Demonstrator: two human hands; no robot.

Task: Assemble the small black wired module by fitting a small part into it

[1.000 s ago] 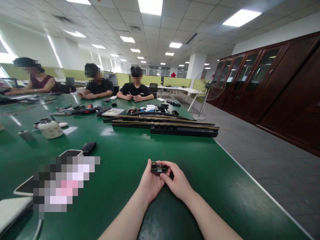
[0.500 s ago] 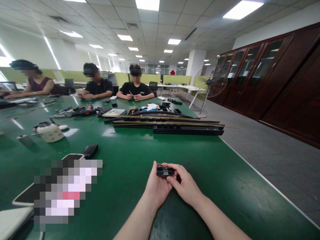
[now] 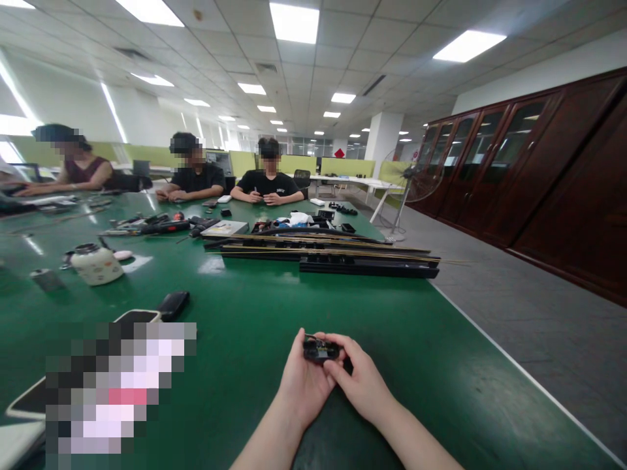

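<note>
A small black electronic device (image 3: 321,351), with exposed parts and a few thin wires on its upper side, lies across my palm. My left hand (image 3: 304,382) cradles it from below and the left, its thumb up along the near end. From the right, my right hand (image 3: 360,378) grips the other end between thumb and fingers. Both hands are just above the green table (image 3: 235,365). The device's underside is hidden by my fingers, and its exact kind is too small to make out.
Beyond my hands lie long black rails (image 3: 367,266) with thin brass-coloured rods on them. To the left are a white jar (image 3: 96,264), a metal cylinder (image 3: 46,280), a black case (image 3: 174,305) and a blurred-out phone-like screen (image 3: 132,385). Three people sit across the table.
The view has tipped up slightly, so the table and my hands appear a little lower. My hands keep the same hold on the black device.
</note>
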